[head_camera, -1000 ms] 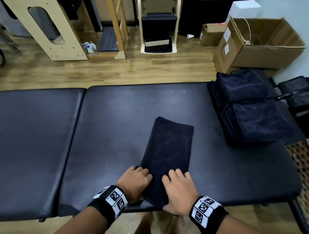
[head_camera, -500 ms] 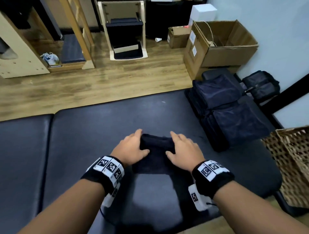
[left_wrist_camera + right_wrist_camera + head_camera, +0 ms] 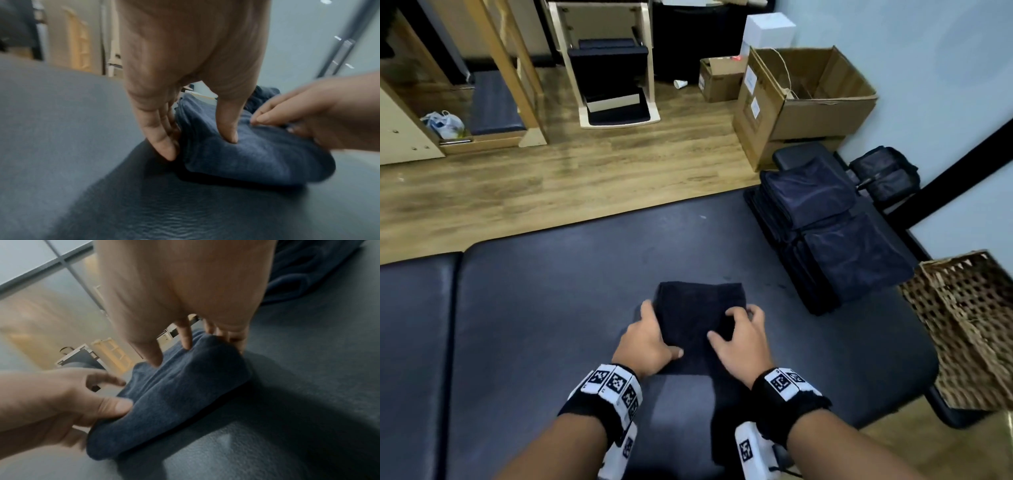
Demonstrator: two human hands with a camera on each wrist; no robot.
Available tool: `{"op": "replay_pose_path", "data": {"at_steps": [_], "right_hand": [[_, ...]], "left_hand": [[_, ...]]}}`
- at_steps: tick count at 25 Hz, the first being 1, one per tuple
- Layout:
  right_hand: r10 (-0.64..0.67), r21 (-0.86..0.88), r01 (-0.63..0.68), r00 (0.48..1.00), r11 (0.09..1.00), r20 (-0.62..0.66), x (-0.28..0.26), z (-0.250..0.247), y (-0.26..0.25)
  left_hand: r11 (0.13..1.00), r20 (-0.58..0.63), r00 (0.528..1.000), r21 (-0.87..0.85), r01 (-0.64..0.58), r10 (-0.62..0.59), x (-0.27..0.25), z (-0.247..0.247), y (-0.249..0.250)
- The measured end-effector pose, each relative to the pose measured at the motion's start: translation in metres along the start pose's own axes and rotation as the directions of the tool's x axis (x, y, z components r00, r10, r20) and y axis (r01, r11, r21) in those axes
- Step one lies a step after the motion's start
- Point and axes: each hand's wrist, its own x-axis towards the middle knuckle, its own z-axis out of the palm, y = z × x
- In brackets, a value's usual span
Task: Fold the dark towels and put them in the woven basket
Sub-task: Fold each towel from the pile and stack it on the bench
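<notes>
A dark towel (image 3: 698, 318), folded into a small thick square, lies on the black padded table (image 3: 558, 308) in front of me. My left hand (image 3: 661, 332) holds its left edge, thumb on top and fingers against the side (image 3: 162, 142). My right hand (image 3: 736, 325) grips the right edge, thumb and forefinger on top (image 3: 185, 340), the other fingers down the side. In both wrist views the towel's (image 3: 257, 155) near end looks slightly raised off the pad. The woven basket (image 3: 969, 325) stands at the table's right end, lower than the top.
A stack of dark folded towels (image 3: 835, 246) sits on the table's far right, between me and the basket. Beyond the table lie a wooden floor, open cardboard boxes (image 3: 808, 99) and wooden furniture (image 3: 613, 68). A black bag (image 3: 883, 174) sits by the wall.
The long towel strip has been folded in half away from me. Both hands have shifted from its near end to the sides of the folded square. My view has turned right, showing the basket.
</notes>
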Motion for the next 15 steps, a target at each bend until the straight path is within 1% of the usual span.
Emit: {"op": "replay_pose_path", "data": {"at_steps": [1, 2, 3, 4, 5, 7, 10, 12, 15], "right_hand": [[0.078, 0.085, -0.073, 0.996, 0.994, -0.052, 0.002, 0.001, -0.001], [0.158, 0.128, -0.150, 0.986, 0.980, -0.060, 0.004, 0.000, 0.001], [0.219, 0.128, -0.213, 0.975, 0.969, -0.036, 0.005, -0.002, 0.005], [0.258, 0.094, -0.257, 0.966, 0.962, 0.000, 0.006, -0.005, 0.010], [0.276, 0.048, -0.278, 0.960, 0.960, 0.035, 0.004, -0.010, 0.018], [0.272, -0.009, -0.272, 0.960, 0.962, 0.068, -0.004, -0.019, 0.036], [0.261, 0.010, -0.262, 0.963, 0.965, 0.064, -0.022, -0.046, 0.077], [0.281, 0.050, -0.284, 0.958, 0.958, 0.055, -0.030, -0.072, 0.111], [0.298, 0.104, -0.301, 0.954, 0.948, 0.041, -0.031, -0.121, 0.161]], "left_hand": [[0.998, -0.032, 0.998, -0.041, 0.046, -0.047, 0.003, 0.002, -0.001], [0.996, -0.038, 0.996, -0.038, 0.075, -0.076, 0.005, 0.004, -0.002], [0.996, -0.017, 0.996, -0.007, 0.092, -0.092, 0.004, 0.006, -0.003], [0.994, 0.011, 0.994, 0.020, 0.104, -0.105, 0.001, 0.010, -0.002], [0.993, 0.047, 0.992, 0.030, 0.112, -0.113, -0.004, 0.015, -0.001], [0.993, 0.127, 0.985, 0.028, 0.111, -0.114, -0.016, 0.029, 0.002], [0.997, 0.206, 0.976, 0.020, 0.075, -0.077, -0.033, 0.067, 0.021], [0.999, 0.220, 0.975, -0.006, 0.039, -0.036, -0.044, 0.098, 0.048], [0.997, 0.194, 0.981, -0.079, 0.024, -0.008, -0.054, 0.148, 0.101]]}}
